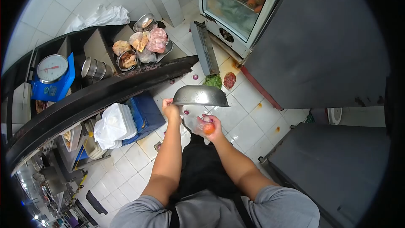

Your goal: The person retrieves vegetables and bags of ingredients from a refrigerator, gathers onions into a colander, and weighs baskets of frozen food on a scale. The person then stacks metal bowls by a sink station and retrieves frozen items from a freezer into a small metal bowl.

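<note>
My left hand (170,109) is closed on the near left rim of a metal colander (200,96), which is tipped on its side so its perforated outside shows. Just below and to the right, my right hand (214,128) is closed around a clear plastic bag (193,123). An orange-red round vegetable (209,128), possibly a tomato, and some small pale and purple pieces show at that hand. Whether all of them lie inside the bag I cannot tell. The colander's inside is hidden from me.
Red onions (195,77) lie scattered on the tiled floor, near leafy greens (213,81) and a dark red bundle (229,80). A glass-door fridge (236,4) holds vegetables. On the left, a dark-edged counter (122,78) bears a scale (52,68) and bagged meat (156,40); white containers (114,126) stand below.
</note>
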